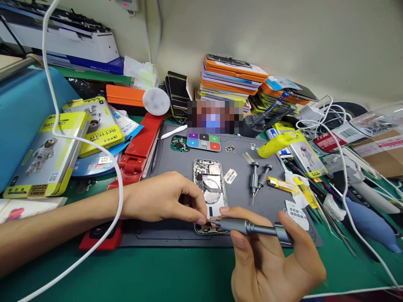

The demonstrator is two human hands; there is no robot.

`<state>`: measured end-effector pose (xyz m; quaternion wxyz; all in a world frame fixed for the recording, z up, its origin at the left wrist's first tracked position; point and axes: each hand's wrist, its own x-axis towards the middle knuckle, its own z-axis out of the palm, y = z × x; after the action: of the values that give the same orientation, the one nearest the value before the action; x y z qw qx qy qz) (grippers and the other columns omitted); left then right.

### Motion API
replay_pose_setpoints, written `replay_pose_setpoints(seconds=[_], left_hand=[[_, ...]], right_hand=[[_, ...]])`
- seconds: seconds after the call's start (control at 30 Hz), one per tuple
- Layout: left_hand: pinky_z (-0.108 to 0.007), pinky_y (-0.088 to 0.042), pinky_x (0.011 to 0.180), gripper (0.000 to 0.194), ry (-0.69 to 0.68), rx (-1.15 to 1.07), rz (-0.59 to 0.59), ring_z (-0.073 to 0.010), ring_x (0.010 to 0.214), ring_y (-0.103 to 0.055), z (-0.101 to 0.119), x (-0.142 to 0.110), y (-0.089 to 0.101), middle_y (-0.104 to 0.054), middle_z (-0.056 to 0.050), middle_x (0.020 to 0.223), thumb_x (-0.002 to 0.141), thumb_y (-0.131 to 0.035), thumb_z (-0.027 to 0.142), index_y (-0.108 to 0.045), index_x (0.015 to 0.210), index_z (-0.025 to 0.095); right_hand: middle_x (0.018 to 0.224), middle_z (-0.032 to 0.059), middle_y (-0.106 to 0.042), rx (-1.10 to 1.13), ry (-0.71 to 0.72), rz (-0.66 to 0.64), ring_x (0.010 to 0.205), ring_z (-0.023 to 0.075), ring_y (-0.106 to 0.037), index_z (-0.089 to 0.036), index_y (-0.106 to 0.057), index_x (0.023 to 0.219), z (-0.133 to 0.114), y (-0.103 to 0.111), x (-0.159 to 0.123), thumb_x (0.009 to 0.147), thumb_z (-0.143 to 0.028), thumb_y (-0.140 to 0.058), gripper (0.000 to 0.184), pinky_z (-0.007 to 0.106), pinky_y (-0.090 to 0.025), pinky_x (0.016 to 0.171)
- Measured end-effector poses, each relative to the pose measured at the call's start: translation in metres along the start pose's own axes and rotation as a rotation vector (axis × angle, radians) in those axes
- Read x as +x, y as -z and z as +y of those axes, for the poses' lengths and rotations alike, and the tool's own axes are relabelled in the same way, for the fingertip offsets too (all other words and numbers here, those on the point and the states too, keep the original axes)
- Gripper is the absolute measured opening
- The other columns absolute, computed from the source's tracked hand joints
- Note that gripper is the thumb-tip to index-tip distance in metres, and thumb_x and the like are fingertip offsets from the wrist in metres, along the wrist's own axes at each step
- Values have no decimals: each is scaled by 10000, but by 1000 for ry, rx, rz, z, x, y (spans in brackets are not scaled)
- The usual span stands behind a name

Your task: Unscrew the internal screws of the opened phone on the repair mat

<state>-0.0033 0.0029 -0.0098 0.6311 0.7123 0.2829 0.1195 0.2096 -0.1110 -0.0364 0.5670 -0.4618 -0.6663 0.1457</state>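
Observation:
An opened phone [215, 211] with its inner parts bare lies on a dark grey work mat [176, 163]. My right hand [277, 264] holds a grey precision screwdriver [241, 225] almost level over the phone's near end, its tip toward the left. At that tip, the thumb and forefinger of my left hand [166, 197] are pinched together. Whatever sits between them is too small to make out. Two more screwdrivers [254, 178] lie on the mat right of the phone, near a small white label [230, 176].
A red clamp-like tool [138, 144] lies left of the phone. Yellow battery boxes [47, 155] stand at far left, and orange boxes [234, 71] are stacked behind. Tweezers [336, 226] and a blue air blower [368, 224] lie at right. A white cable [118, 184] crosses the left forearm.

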Motion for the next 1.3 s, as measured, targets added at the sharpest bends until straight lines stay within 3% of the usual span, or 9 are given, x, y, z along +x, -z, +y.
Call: replay_pose_setpoints(seconds=[0.2, 0.4, 0.7, 1.1, 1.3], left_hand=[[-216, -542, 815, 250, 37, -6, 30, -168, 894, -743, 4, -1, 1, -836, -26, 946, 1028, -744, 380, -849, 1018, 154], [-191, -481, 628, 322, 156, -95, 51, -114, 708, -625, 10, -2, 0, -764, 18, 856, 1063, -669, 460, -770, 961, 172], [-238, -405, 611, 527, 123, 8, 106, -112, 615, -489, 10, -5, -1, -551, 56, 675, 1099, -544, 570, -532, 724, 200], [-254, -379, 620, 523, 117, 23, 98, -117, 618, -485, 11, -5, -2, -551, 57, 666, 1100, -556, 543, -537, 706, 199], [-251, -384, 624, 513, 116, 15, 99, -119, 627, -497, 10, -3, -1, -560, 54, 674, 1100, -560, 543, -553, 721, 197]], right_hand=[[1042, 72, -784, -25, 28, 34, 850, 198, -818, -257, -391, 1621, -2, 2, 4, 1012, -9, -593, 688, 354, -726, 709], [1069, 87, -780, 4, 40, -124, 926, 220, -819, -250, -429, 1600, 2, 0, -2, 945, 47, -637, 749, 350, -716, 721], [1113, 65, -734, 65, 45, -130, 946, 175, -789, -239, -460, 1568, 3, -2, -7, 899, 109, -616, 770, 378, -709, 825], [1132, 63, -751, 16, 61, -178, 1022, 185, -802, -261, -435, 1610, 5, 0, -9, 936, 65, -633, 775, 397, -716, 919], [1104, 71, -753, -6, 80, -174, 1028, 211, -814, -260, -428, 1614, 6, -2, -8, 944, 66, -610, 767, 396, -729, 853]])
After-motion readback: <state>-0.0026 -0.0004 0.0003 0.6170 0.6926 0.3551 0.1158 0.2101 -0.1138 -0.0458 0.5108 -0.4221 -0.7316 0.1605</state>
